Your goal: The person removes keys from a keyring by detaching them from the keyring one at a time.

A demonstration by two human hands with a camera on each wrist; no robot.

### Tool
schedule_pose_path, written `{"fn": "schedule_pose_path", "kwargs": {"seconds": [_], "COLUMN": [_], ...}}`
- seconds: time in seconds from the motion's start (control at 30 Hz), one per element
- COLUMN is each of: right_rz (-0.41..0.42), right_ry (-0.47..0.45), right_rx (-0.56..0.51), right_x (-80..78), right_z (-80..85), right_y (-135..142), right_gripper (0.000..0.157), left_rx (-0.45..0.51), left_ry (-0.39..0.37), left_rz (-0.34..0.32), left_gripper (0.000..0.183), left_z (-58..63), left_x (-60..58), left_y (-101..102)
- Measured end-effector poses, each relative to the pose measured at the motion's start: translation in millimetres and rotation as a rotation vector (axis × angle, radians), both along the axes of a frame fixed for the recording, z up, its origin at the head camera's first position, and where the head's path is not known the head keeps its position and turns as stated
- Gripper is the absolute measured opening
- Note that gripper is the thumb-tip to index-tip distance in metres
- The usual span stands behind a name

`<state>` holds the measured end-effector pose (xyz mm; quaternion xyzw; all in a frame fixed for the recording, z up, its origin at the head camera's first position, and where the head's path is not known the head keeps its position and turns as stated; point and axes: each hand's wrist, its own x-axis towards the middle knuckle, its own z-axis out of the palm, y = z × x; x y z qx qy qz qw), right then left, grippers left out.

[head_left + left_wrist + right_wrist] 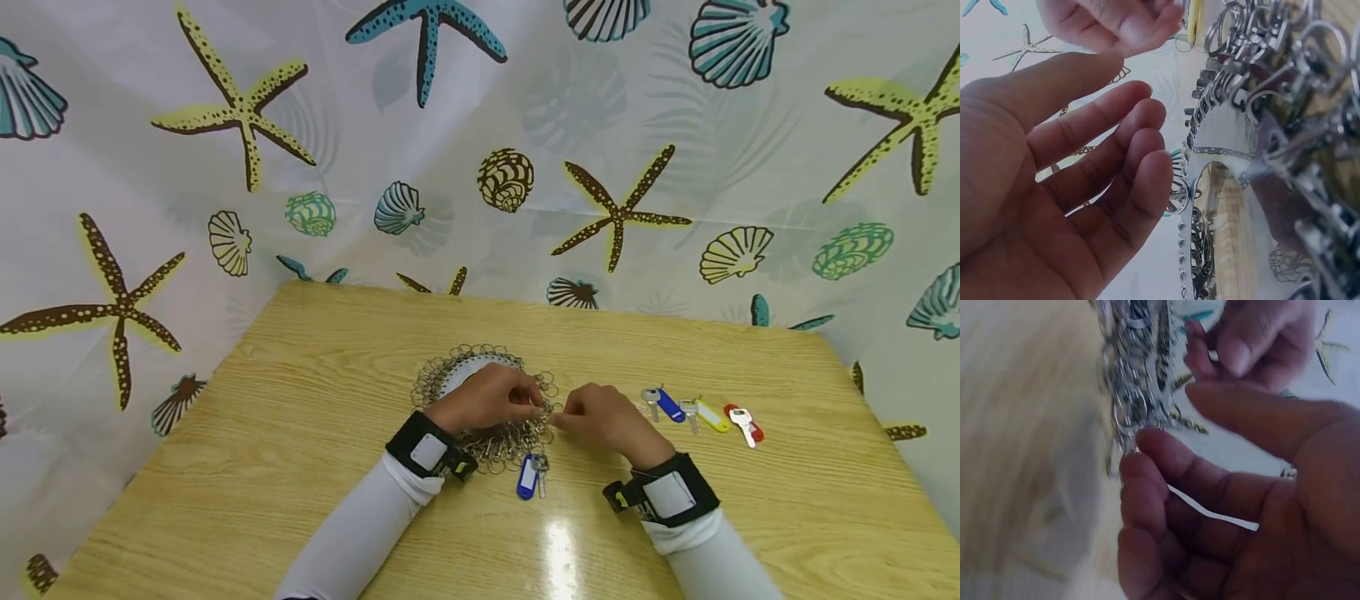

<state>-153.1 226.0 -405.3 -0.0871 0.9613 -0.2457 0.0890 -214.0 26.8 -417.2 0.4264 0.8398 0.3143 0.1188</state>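
A round white holder (459,377) lies on the table, fringed with many metal split rings and clasps (491,462). My left hand (487,398) reaches over it, fingertips near the rings on its right side. In the left wrist view that hand's fingers are loosely bent, thumb apart, nothing between them. My right hand (606,421) is at the holder's right edge. The right wrist view shows its index fingertip close to a ring (1130,409), thumb apart; whether it touches is unclear. A key (541,475) with a blue tag (527,477) lies just in front of the holder.
Right of my right hand lie a key (651,402) with a blue tag (670,405), a key (689,414) with a yellow tag (712,416), and a key (743,423) over a red tag (757,433). A patterned curtain (465,167) hangs behind the wooden table (322,375).
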Motion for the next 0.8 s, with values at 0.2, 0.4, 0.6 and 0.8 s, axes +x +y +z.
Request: {"fn": "schedule_pose_path", "kwargs": {"seconds": [0.2, 0.4, 0.6, 0.8], "right_rz": [0.118, 0.115, 0.104, 0.080], "right_ry": [-0.077, -0.040, -0.020, -0.067], "right_rx": [0.055, 0.036, -0.130, -0.389], "right_x": [10.0, 12.5, 8.8, 0.4], "right_z": [-8.3, -8.1, 1.0, 2.8], "right_y": [-27, -34, -20, -9], "right_gripper": [0.047, 0.030, 0.011, 0.013], "left_rx": [-0.017, -0.053, -0.053, -0.009], "left_ry": [0.039, 0.098, 0.074, 0.074], "left_rz": [-0.015, -0.044, -0.060, -0.078], "left_gripper": [0.015, 0.012, 0.008, 0.005], "left_z": [1.8, 1.3, -0.6, 0.4], "left_x": [-0.6, -0.4, 1.9, 1.7], "left_y": [0, 0, -3, -3]}}
